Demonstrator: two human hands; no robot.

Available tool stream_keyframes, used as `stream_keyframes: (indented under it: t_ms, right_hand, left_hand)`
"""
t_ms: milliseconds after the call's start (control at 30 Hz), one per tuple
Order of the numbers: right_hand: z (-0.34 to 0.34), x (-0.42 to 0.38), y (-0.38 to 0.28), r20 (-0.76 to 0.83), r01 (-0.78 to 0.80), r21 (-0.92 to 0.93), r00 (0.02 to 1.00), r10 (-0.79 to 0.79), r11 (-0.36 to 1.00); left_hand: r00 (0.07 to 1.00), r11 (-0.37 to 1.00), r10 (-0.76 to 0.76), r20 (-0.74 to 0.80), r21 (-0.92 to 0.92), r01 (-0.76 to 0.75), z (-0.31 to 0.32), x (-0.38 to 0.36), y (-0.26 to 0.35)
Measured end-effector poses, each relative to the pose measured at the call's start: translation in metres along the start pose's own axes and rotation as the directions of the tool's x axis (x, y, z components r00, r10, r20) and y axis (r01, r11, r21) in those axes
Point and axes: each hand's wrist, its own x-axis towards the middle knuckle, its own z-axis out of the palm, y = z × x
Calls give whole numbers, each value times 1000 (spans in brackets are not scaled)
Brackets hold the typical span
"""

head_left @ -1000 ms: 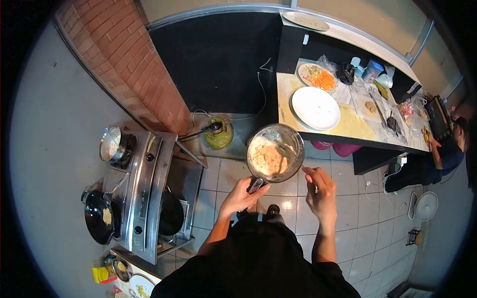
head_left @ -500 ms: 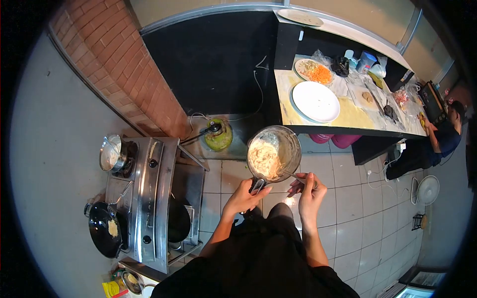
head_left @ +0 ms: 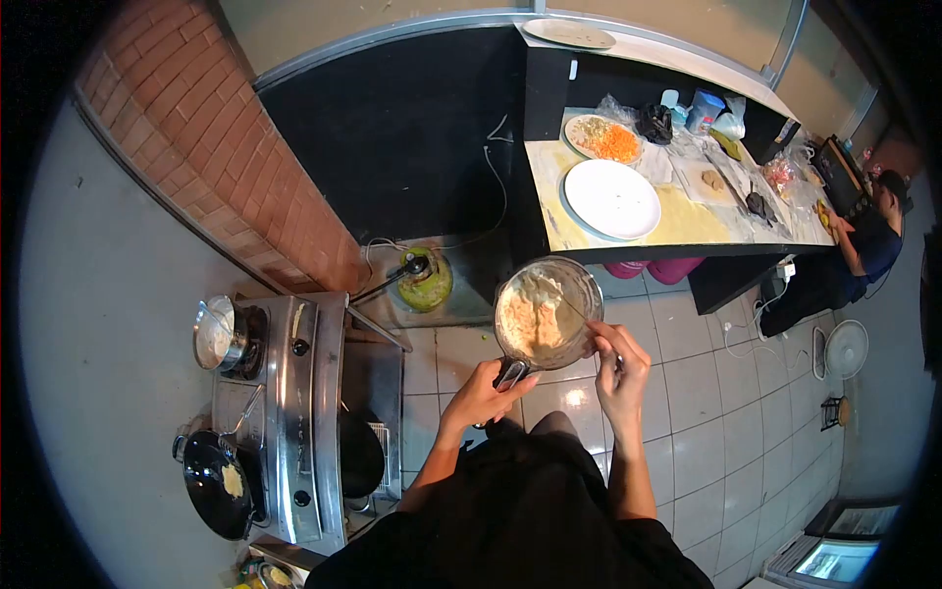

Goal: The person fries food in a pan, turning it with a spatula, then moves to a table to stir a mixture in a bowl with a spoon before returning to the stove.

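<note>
My left hand [head_left: 481,401] is wrapped round the black handle [head_left: 511,374] of a saucepan [head_left: 581,293], which is held out over the floor in front of me. Thick, pale, lumpy batter [head_left: 530,322] covers much of the pan's bottom. Pinched in the fingers of my right hand [head_left: 622,373] is a thin metal utensil [head_left: 571,308], slanting down over the pan's right rim into the batter. Its working end is sunk in the mix, so its kind is hidden.
Left stands a stove [head_left: 289,422] with a small pot [head_left: 218,334] and a black wok [head_left: 211,481] holding a pale piece of food. A green gas cylinder [head_left: 426,287] sits ahead. The counter [head_left: 677,231] carries plates [head_left: 613,199] and chopped vegetables; a person [head_left: 868,236] works at its far end.
The right hand has lifted and the utensil has moved from the pan's lower right towards its middle. The view has shifted slightly; the left hand keeps its grip on the handle.
</note>
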Motion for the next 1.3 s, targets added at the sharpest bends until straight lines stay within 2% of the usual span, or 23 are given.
stream_keyframes:
  t_ms: [67,133,167,233,300,367,433,533,633,700,800,900,1000,1167,1267,1300]
  right_hand:
    - [-1,5,0,60,46,-73,997,-42,996]
    - [-4,5,-5,249,60,-45,967,-47,997]
    - [-7,2,-8,251,52,-46,967,-39,998]
    - [-12,-2,-14,389,120,-86,918,-78,989]
    - [-20,-3,-15,375,140,-97,922,-95,985]
    - [-28,-4,-15,329,43,-92,944,-11,995]
    - [-29,-4,-11,283,28,-105,959,3,994]
    - [-28,1,-7,109,110,-138,990,-95,984]
    - [-25,0,0,22,100,-158,995,-98,982]
    - [-26,-3,4,19,118,-175,993,-116,977]
    - [-35,-13,5,236,112,-197,970,-64,974]
    - [-46,-13,-7,268,98,-237,963,-31,966]
    - [-55,-8,-3,164,137,-236,981,-100,962]
    - [-67,11,12,99,187,-295,981,-164,937]
    - [-79,17,23,141,188,-323,979,-150,927]
    - [-84,14,25,201,156,-301,975,-97,941]
  left_hand:
    - [1000,1000,1,11,21,-1,-1,2,0]
    - [1000,999,-30,9,-21,30,0,2,2]
    - [999,999,-36,11,-24,37,-1,2,-1]
    - [999,998,-43,-3,-48,43,-4,3,-4]
    - [1000,998,-20,19,-58,21,-6,2,-4]
    - [998,998,-59,25,-4,59,-4,2,-6]
    - [998,999,-45,38,0,45,-2,3,-1]
    - [998,999,-31,55,11,31,2,11,-2]
    - [998,998,-26,60,57,22,3,13,6]
    - [998,997,-25,57,78,21,3,17,8]
    - [993,999,-44,112,18,42,2,24,5]
    - [992,996,-57,114,79,49,7,32,9]
    - [983,996,-88,159,48,81,18,36,10]
    - [972,991,-81,219,122,55,36,49,19]
    - [970,995,-82,227,80,66,43,59,16]
    - [970,995,-84,226,77,69,45,63,17]
